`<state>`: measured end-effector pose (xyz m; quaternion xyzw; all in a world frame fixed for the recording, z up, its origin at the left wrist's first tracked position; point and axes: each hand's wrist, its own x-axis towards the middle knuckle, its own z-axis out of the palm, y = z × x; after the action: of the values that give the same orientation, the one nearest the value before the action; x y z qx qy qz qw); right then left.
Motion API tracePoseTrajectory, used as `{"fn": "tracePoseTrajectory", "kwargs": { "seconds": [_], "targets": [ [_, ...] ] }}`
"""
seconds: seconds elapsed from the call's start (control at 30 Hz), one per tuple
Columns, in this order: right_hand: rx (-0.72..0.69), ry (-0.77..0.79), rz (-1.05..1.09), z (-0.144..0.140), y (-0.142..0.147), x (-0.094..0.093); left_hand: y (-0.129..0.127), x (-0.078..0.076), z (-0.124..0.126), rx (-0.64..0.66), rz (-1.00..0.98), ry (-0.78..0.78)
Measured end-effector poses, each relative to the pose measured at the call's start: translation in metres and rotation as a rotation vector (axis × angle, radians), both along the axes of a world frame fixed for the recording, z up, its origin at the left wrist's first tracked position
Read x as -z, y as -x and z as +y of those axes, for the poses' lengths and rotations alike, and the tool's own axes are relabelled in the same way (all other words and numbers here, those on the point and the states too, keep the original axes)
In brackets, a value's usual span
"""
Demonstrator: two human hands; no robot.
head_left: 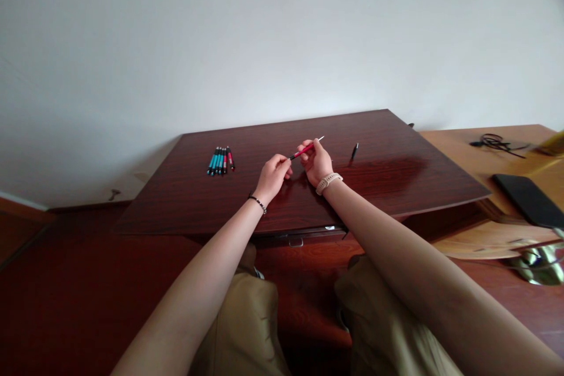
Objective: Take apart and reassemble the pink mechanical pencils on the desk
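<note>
Over the middle of the dark table, a red and black pen [303, 151] is held slanting between both hands. My left hand [274, 175] pinches its black end. My right hand [316, 161] grips the red barrel near the other end, from which a thin white tip, looking like a refill, sticks out. To the right of my right hand lies a small black pen part [355, 151] with a light tip. Several pens [220, 160], blue-green and red with black ends, lie side by side to the left of my hands.
The dark wooden table [247, 211] stands against a white wall. At right, a lighter wooden desk [458, 144] carries a coiled black cable [496, 142], a black flat device [529, 200] and something yellow [553, 145]. A drawer handle [296, 242] shows under the table's front edge.
</note>
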<state>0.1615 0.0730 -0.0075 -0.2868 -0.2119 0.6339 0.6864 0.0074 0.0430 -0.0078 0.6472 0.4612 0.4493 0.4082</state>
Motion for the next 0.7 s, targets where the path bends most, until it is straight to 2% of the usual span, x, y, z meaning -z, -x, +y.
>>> {"fn": "tracePoseTrajectory", "kwargs": {
  "seconds": [0.3,0.43,0.7],
  "targets": [
    [0.009,-0.025,-0.003,0.002,-0.0004,0.0039,0.0004,0.0017,0.0008,0.0,-0.004,-0.032],
    [0.002,-0.019,-0.001,0.001,-0.0002,0.0011,-0.0005,0.0034,0.0012,-0.049,0.01,-0.077],
    [0.0,-0.005,-0.009,-0.0018,-0.0001,-0.0028,-0.0009,0.0004,-0.0001,-0.028,0.01,-0.03]
  ]
}}
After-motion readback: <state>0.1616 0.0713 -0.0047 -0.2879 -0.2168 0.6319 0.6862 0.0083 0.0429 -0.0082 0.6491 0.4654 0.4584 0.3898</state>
